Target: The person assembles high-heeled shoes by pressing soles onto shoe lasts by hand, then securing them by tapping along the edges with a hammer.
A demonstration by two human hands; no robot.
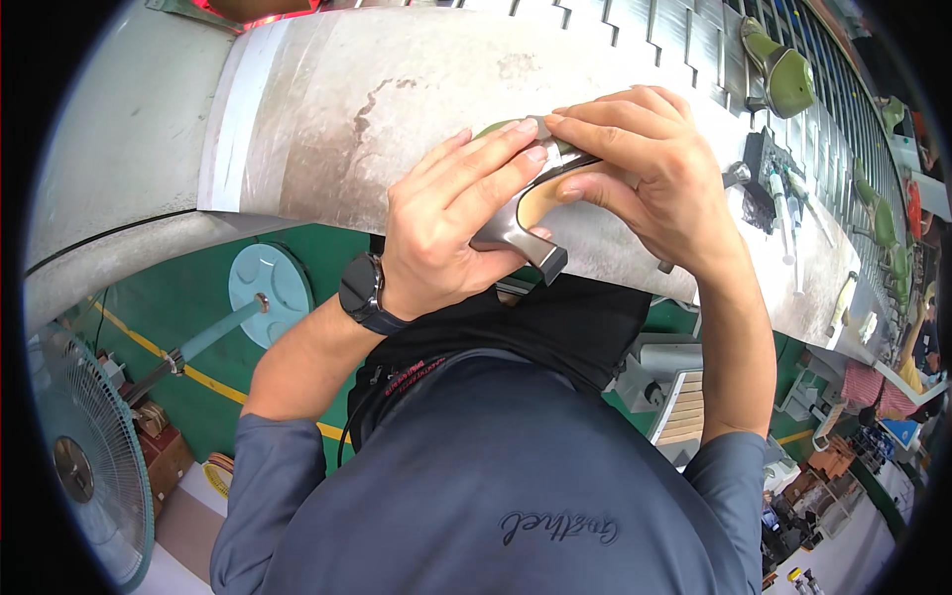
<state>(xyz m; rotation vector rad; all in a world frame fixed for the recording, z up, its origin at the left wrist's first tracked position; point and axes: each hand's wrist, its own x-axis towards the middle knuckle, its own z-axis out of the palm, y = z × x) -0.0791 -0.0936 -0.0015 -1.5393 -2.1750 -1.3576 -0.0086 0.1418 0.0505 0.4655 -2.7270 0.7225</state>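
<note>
Over the near edge of the worktable, both my hands hold a dark metallic high-heeled shoe (511, 230). Its block heel points toward me, and a tan strip shows along the underside. A bit of green, which looks like a shoe last, peeks out under my fingers at the toe end. My left hand (441, 213), with a black watch at the wrist, wraps the back part with its fingers over the upper. My right hand (645, 149) grips the front part, thumb below and fingers on top. Much of the upper is hidden by my fingers.
The worktable (307, 129) has a worn, stained cover. To its right lie a black holder (762, 178) and several slim tools (788, 223). Behind runs a metal roller rack (684, 45) carrying a green shoe last (788, 79). A fan (89, 466) stands at lower left.
</note>
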